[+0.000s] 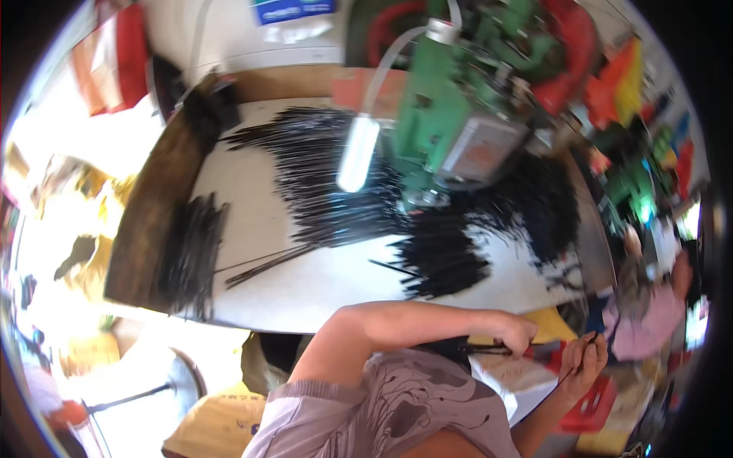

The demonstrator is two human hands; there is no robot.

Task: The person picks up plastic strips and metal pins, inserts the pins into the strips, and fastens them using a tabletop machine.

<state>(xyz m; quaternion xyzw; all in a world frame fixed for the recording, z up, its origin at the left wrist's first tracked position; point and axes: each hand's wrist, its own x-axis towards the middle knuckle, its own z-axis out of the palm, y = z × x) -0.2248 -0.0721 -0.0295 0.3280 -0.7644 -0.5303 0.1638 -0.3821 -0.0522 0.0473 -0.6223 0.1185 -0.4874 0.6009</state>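
Note:
Past the table's front edge at the right, my left hand (516, 334) is closed around a slim dark thing (487, 349), its kind blurred; it sticks out to the left of the fist. Close beside it, my right hand (584, 364) pinches a thin black strip (566, 375), its fingers curled and turned upward. Many similar black strips lie on the white tabletop (252, 183): a wide fanned pile (328, 175), a shorter pile (443, 259) in front of the green machine (431, 107), and a bundle (195, 252) along the left side.
A lit white lamp (358, 155) hangs over the strips. Wooden boards (145, 214) edge the table. More dark pieces (534, 198) heap right of the machine. A red container (592, 404) and a white box (515, 378) stand below my hands. Another person (649, 313) is at the right.

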